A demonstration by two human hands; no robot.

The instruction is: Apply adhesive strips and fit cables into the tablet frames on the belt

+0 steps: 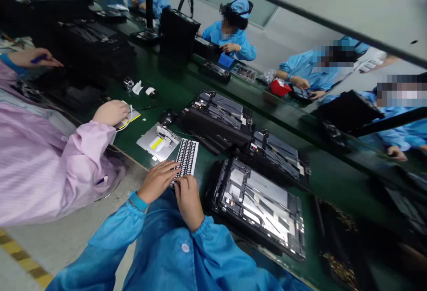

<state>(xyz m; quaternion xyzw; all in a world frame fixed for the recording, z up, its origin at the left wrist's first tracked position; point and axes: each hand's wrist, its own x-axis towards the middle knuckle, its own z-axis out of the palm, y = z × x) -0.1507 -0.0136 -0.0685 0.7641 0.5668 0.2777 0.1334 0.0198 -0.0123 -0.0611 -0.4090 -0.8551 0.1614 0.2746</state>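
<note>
While L hand (158, 181) part-open on b/w sheet (188, 157), R hand (189, 198) half-closed at edge.

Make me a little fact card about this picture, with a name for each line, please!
Left hand: the left hand has its fingers on the white sheet
Right hand: the right hand is at the sheet's near end
Sheet: rows of small black shapes
Left of sheet: metal plate with a yellow strip
Right of sheet: open black case, shiny inside
Neighbour: pink sleeve
Table: green
</note>
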